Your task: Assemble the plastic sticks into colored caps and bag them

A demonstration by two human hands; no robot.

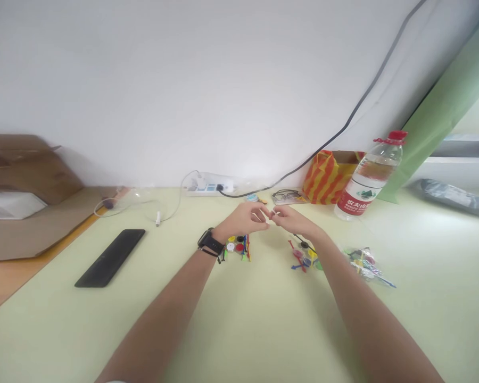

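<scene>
My left hand (pixel 248 217), with a black watch (pixel 211 242) on its wrist, is raised over the table, its fingers curled and pinching. My right hand (pixel 292 219) meets it fingertip to fingertip, also in a pinch. A tiny pale bit shows at the right fingertips, too small to name. Below my left wrist lie colourful plastic discs (pixel 239 247) and thin sticks (pixel 246 248). Beside my right wrist are red and blue plastic arrows (pixel 299 260) with more discs, partly covered by the forearm. Farther right is a clear bag of similar pieces (pixel 366 263).
A water bottle (pixel 369 183) and a red-yellow striped bag (pixel 323 175) stand at the back right. Glasses (pixel 286 194) and a power strip (pixel 211 184) with cables lie by the wall. A black slab (pixel 110 258) and an open cardboard box (pixel 27 234) are on the left.
</scene>
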